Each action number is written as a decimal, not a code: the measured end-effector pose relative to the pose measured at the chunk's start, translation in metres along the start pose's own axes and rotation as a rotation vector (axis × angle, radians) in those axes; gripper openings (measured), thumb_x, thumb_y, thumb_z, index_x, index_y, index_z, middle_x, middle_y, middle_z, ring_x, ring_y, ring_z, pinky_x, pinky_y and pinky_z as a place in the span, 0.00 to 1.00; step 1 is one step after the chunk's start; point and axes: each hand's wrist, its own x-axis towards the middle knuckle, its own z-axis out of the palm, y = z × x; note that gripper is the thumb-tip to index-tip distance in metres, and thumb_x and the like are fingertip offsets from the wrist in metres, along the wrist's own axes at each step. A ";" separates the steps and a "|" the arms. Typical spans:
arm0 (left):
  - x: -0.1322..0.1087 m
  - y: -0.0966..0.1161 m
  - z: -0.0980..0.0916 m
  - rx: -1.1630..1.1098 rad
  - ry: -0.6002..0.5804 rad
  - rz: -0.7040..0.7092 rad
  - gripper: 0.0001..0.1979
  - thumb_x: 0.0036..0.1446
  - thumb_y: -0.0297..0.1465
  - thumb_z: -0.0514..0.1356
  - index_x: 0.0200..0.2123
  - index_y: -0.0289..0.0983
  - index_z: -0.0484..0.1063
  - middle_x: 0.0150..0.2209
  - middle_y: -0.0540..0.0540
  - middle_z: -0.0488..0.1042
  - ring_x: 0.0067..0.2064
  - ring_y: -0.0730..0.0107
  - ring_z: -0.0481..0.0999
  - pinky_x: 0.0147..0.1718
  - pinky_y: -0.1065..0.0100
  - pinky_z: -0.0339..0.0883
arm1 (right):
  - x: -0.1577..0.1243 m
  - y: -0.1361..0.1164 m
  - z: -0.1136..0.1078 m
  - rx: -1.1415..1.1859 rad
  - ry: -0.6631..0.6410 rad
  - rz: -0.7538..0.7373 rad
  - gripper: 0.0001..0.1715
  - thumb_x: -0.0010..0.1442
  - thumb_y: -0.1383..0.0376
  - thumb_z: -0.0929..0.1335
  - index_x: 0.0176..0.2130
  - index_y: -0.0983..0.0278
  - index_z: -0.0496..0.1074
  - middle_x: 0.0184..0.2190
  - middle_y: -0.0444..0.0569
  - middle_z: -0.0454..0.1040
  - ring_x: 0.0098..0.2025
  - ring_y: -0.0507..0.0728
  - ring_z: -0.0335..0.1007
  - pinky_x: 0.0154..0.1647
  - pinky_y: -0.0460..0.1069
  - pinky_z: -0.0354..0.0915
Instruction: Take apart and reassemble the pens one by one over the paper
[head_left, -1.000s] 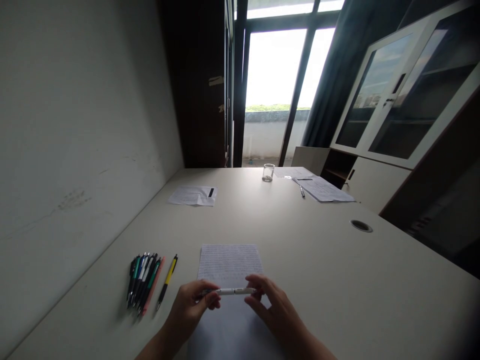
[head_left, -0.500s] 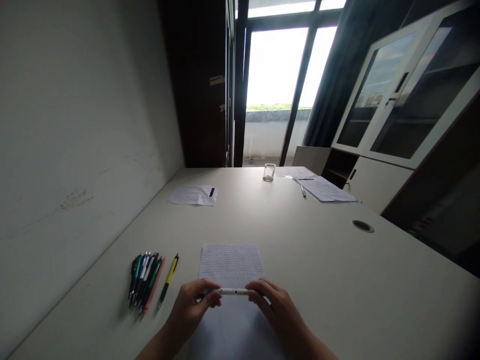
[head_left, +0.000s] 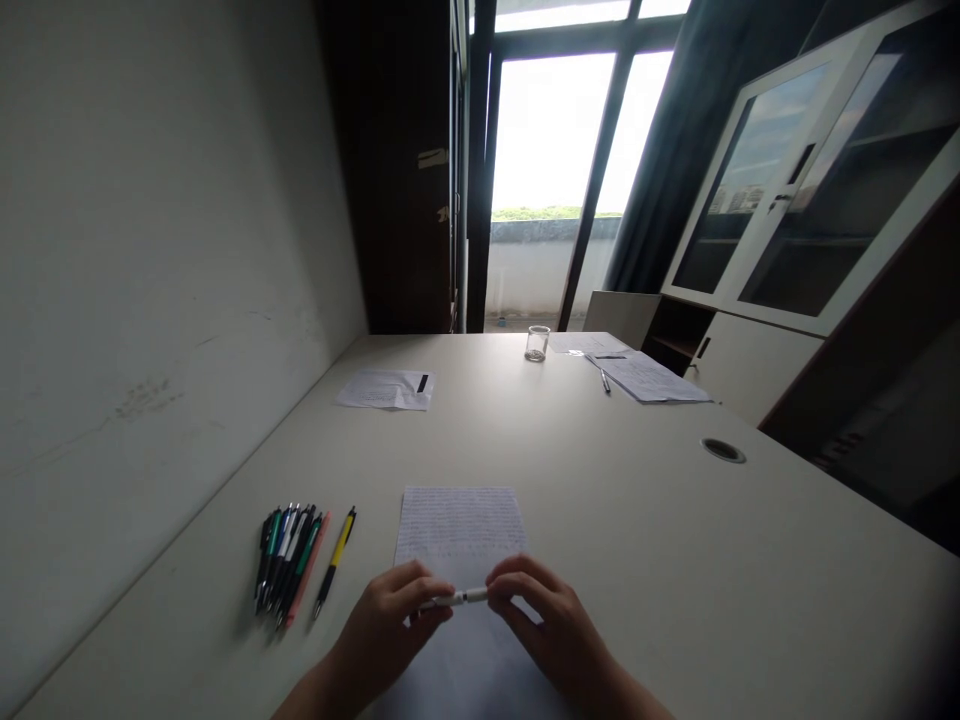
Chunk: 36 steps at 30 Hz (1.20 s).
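A white pen (head_left: 471, 596) lies crosswise between my two hands, above a sheet of paper (head_left: 461, 520) with lines of writing on its upper part. My left hand (head_left: 397, 610) pinches the pen's left part between thumb and fingers. On the right end, the fingertips of my right hand (head_left: 540, 605) are closed round the pen. A dark band shows near the middle of the barrel. Both ends are partly hidden by the fingers.
Left of my hands lies a bunch of several pens (head_left: 289, 565), with a yellow and black pen (head_left: 335, 562) beside it. Farther back are a creased paper (head_left: 386, 390), a glass (head_left: 537, 344), a stack of papers (head_left: 649, 378) and a pen (head_left: 605, 381). A round hole (head_left: 723, 451) is at right.
The pen has tilted slightly, its right end now higher. My left fingers have slid along it towards the middle, and my right hand has shifted a little left.
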 end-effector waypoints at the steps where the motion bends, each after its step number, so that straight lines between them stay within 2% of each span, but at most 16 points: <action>1: 0.000 -0.001 0.000 -0.007 0.001 -0.002 0.08 0.62 0.25 0.62 0.44 0.39 0.76 0.34 0.46 0.76 0.29 0.72 0.73 0.30 0.73 0.69 | 0.000 0.000 0.000 0.001 0.000 -0.002 0.05 0.67 0.70 0.66 0.40 0.59 0.72 0.38 0.48 0.75 0.39 0.54 0.74 0.42 0.48 0.71; 3: -0.001 -0.003 0.001 -0.018 0.006 -0.014 0.08 0.62 0.24 0.61 0.44 0.39 0.75 0.35 0.46 0.76 0.29 0.72 0.73 0.29 0.74 0.69 | -0.001 0.002 0.000 0.002 -0.005 0.010 0.03 0.66 0.67 0.68 0.42 0.59 0.71 0.41 0.49 0.74 0.39 0.54 0.74 0.42 0.48 0.71; 6: -0.003 -0.006 0.002 -0.025 0.008 -0.031 0.08 0.62 0.24 0.61 0.44 0.38 0.75 0.35 0.45 0.75 0.30 0.72 0.73 0.30 0.74 0.70 | -0.002 0.006 0.001 -0.031 -0.026 0.060 0.11 0.65 0.63 0.70 0.48 0.60 0.70 0.40 0.49 0.75 0.36 0.54 0.74 0.40 0.48 0.72; 10: -0.004 -0.007 0.003 -0.025 0.006 -0.038 0.07 0.63 0.24 0.61 0.44 0.39 0.75 0.36 0.45 0.75 0.30 0.73 0.73 0.31 0.74 0.70 | -0.003 0.010 0.001 -0.120 -0.042 0.087 0.06 0.69 0.62 0.66 0.42 0.60 0.74 0.32 0.46 0.76 0.33 0.54 0.73 0.36 0.47 0.70; 16: 0.000 -0.003 0.001 -0.048 0.025 -0.031 0.06 0.63 0.25 0.60 0.42 0.38 0.75 0.35 0.45 0.76 0.31 0.72 0.73 0.31 0.74 0.70 | -0.002 0.007 0.002 -0.030 -0.015 0.053 0.03 0.68 0.65 0.66 0.43 0.60 0.71 0.41 0.50 0.74 0.38 0.54 0.73 0.41 0.48 0.72; 18: 0.000 -0.002 0.001 -0.055 0.040 -0.025 0.06 0.63 0.25 0.60 0.42 0.38 0.75 0.35 0.45 0.76 0.31 0.72 0.74 0.30 0.75 0.70 | -0.003 0.008 0.002 -0.011 -0.010 0.065 0.08 0.66 0.63 0.68 0.46 0.60 0.69 0.43 0.51 0.74 0.36 0.54 0.73 0.40 0.48 0.72; 20: 0.000 -0.003 0.002 -0.058 0.050 -0.019 0.06 0.63 0.25 0.60 0.43 0.39 0.75 0.35 0.46 0.76 0.31 0.72 0.74 0.30 0.75 0.70 | -0.004 0.009 0.001 -0.030 -0.018 0.093 0.11 0.66 0.60 0.69 0.47 0.60 0.69 0.40 0.49 0.75 0.34 0.54 0.73 0.38 0.48 0.72; 24: 0.000 -0.003 0.002 -0.064 0.044 -0.003 0.06 0.64 0.26 0.60 0.43 0.39 0.75 0.36 0.46 0.75 0.33 0.71 0.75 0.32 0.74 0.71 | -0.002 0.009 0.001 -0.098 -0.042 0.116 0.07 0.69 0.61 0.65 0.42 0.60 0.73 0.34 0.47 0.76 0.34 0.54 0.74 0.38 0.47 0.71; 30: 0.001 -0.001 0.003 -0.094 0.044 0.005 0.06 0.65 0.25 0.59 0.43 0.39 0.73 0.36 0.47 0.74 0.34 0.71 0.74 0.33 0.74 0.70 | -0.001 0.007 0.002 -0.008 -0.012 0.052 0.03 0.69 0.64 0.66 0.42 0.60 0.70 0.40 0.50 0.74 0.38 0.55 0.73 0.41 0.49 0.71; 32: 0.001 -0.001 0.003 -0.093 0.045 0.007 0.06 0.65 0.25 0.59 0.43 0.39 0.73 0.36 0.47 0.73 0.34 0.71 0.74 0.33 0.74 0.70 | -0.002 0.009 0.002 -0.005 -0.012 0.080 0.08 0.67 0.61 0.68 0.46 0.60 0.69 0.42 0.50 0.73 0.36 0.54 0.73 0.40 0.48 0.72; 36: 0.001 0.000 0.003 -0.084 0.035 0.006 0.06 0.65 0.24 0.58 0.41 0.39 0.72 0.36 0.47 0.72 0.34 0.71 0.73 0.34 0.73 0.69 | -0.003 0.010 0.001 -0.084 -0.057 0.119 0.07 0.70 0.60 0.65 0.43 0.59 0.72 0.34 0.47 0.74 0.34 0.54 0.73 0.37 0.47 0.70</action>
